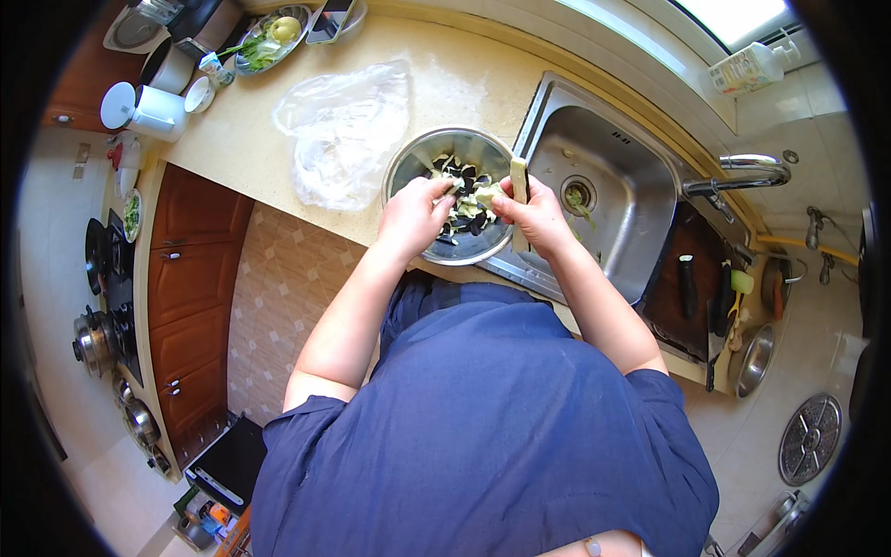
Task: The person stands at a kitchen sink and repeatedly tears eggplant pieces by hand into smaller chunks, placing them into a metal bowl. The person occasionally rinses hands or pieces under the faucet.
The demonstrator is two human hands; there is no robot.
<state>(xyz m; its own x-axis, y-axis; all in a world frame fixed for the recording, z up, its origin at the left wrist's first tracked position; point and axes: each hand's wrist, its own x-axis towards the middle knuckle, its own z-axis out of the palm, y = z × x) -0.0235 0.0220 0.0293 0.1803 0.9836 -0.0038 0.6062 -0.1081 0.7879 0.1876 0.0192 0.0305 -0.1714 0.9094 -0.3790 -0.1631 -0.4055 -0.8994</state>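
Observation:
A stainless steel bowl (398, 163) stands on the counter at the sink's left edge. Torn eggplant pieces (475, 202), pale inside with dark purple skin, lie in it. Over the bowl's left side, my left hand (416, 212) has thumb and fingers pinched around a small pale piece (454, 186), partly hidden by the fingers. My right hand (539, 214) grips a long eggplant strip (519, 184) upright at the bowl's right rim. A torn pale chunk (490, 195) sticks out from its thumb and fingertips towards the bowl.
Right of the bowl is a steel sink (630, 216) with green scraps at its drain and a faucet (738, 177). A cutting board (686, 237) beyond holds a dark eggplant (687, 285) and a knife (713, 344). A clear plastic bag (351, 136) lies left of the bowl.

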